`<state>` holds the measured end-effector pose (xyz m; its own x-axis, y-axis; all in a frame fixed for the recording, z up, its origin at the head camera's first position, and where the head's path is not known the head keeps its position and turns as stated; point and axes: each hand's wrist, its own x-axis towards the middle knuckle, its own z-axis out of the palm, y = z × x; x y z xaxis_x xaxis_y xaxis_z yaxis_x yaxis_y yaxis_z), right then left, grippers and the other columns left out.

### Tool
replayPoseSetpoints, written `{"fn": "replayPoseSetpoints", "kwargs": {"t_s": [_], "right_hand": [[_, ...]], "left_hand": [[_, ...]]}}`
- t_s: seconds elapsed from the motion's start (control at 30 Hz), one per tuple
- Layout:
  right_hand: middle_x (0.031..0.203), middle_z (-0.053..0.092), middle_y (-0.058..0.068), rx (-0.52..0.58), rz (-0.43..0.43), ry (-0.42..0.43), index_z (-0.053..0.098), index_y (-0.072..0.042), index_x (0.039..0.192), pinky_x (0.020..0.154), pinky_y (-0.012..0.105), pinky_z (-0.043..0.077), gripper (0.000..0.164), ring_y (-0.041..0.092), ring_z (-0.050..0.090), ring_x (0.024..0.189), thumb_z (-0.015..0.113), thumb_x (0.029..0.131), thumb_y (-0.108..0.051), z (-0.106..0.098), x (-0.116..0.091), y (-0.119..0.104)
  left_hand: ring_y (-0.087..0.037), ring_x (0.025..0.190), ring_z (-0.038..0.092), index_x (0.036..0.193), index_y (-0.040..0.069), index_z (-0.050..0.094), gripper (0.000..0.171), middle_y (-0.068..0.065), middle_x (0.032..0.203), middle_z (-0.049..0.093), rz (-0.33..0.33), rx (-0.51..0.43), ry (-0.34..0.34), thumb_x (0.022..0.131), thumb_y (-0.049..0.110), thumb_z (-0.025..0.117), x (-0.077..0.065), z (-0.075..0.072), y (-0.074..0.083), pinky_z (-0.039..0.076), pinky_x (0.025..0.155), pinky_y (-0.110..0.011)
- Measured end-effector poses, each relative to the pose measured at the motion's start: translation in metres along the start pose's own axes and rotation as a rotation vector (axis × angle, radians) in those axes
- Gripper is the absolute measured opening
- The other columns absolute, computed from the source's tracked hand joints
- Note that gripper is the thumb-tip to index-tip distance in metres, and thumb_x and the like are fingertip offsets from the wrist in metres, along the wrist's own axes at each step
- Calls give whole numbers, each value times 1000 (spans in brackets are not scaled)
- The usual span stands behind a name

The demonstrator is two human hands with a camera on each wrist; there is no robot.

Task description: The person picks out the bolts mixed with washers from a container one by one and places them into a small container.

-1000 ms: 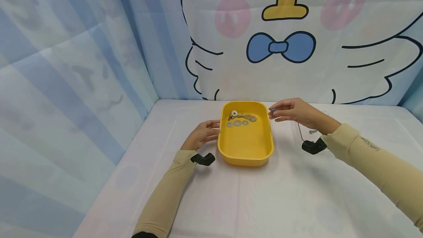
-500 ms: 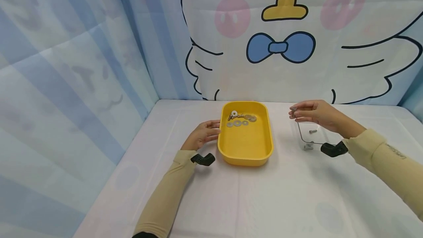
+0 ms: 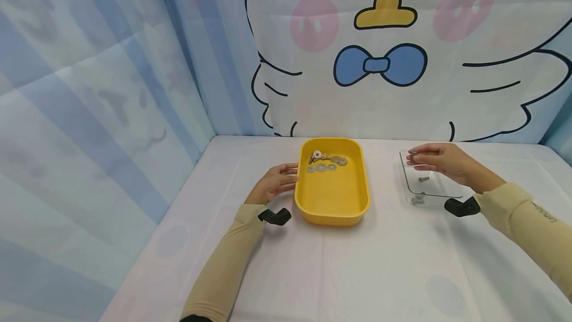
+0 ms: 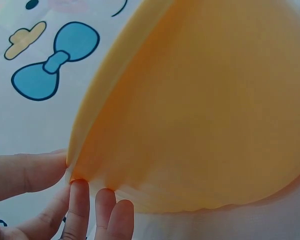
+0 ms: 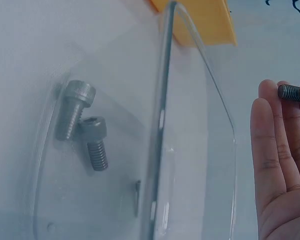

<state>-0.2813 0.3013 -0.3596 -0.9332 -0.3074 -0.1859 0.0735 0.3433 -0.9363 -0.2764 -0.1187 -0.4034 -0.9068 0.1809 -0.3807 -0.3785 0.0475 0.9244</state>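
Note:
My left hand (image 3: 274, 183) rests its fingertips against the left side of a yellow tray (image 3: 332, 212); in the left wrist view, thumb and fingertips (image 4: 80, 200) meet the tray near its rim. Inside the tray lie flat washers (image 3: 321, 167), small screws (image 3: 325, 157) and a white ring (image 3: 317, 154). My right hand (image 3: 447, 160) pinches a bolt, whose dark threaded shank (image 5: 290, 93) sticks out between the fingertips; its other end is hidden. That hand hovers over the back of a clear plastic box (image 3: 404, 178). Socket-head bolts (image 5: 96, 142) lie in the box.
White cloth (image 3: 357, 272) covers the table. Behind it hangs a printed curtain (image 3: 384, 108), with another blue-striped curtain (image 3: 89, 138) on the left. The clear box stands to the right of the yellow tray, with a gap between them.
My right hand has moved right, from beside the yellow tray's right rim to over the clear box, carrying the bolt, and has come a little lower. The left hand has stayed put.

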Motion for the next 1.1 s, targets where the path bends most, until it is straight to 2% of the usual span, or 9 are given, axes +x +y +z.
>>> {"fn": "replayPoseSetpoints", "kwargs": {"t_s": [0.1, 0.17, 0.53, 0.8, 1.1], "right_hand": [[95, 68, -20, 32, 0, 5, 63, -25, 103, 81, 16, 56, 13, -1, 67, 91, 62, 91, -19, -4, -1, 4], [95, 69, -19, 56, 6, 5, 63, -28, 99, 80, 17, 56, 14, 0, 67, 91, 61, 91, -17, -6, -1, 7], [94, 71, -13, 160, 36, -5, 68, -26, 94, 79, 18, 57, 18, 2, 68, 89, 59, 91, -11, -14, -6, 16], [94, 72, -12, 195, 58, -2, 69, -27, 91, 80, 19, 57, 18, 3, 69, 88, 60, 91, -11, -15, -7, 18], [92, 71, -16, 144, 69, 28, 67, -30, 90, 82, 20, 56, 15, 1, 68, 87, 63, 90, -15, -16, -2, 17]], "left_hand": [[-26, 121, 55, 136, 11, 47, 51, -8, 139, 50, -3, 3, 2, 88, 3, 62, 0, 0, 0, 49, 100, -35], [-26, 121, 55, 137, 11, 47, 51, -8, 139, 50, -5, 5, 3, 88, 3, 61, 0, 0, 0, 49, 100, -36], [-27, 120, 56, 136, 11, 47, 51, -9, 138, 51, -5, 1, 7, 88, 2, 61, 0, 1, 1, 49, 100, -36], [-26, 119, 56, 136, 11, 48, 50, -9, 137, 52, 0, 6, 11, 89, 3, 61, 0, 0, -1, 50, 100, -36], [-27, 120, 56, 136, 10, 48, 50, -9, 138, 51, -2, 0, 6, 89, 2, 61, 0, 1, 0, 49, 101, -36]]}}
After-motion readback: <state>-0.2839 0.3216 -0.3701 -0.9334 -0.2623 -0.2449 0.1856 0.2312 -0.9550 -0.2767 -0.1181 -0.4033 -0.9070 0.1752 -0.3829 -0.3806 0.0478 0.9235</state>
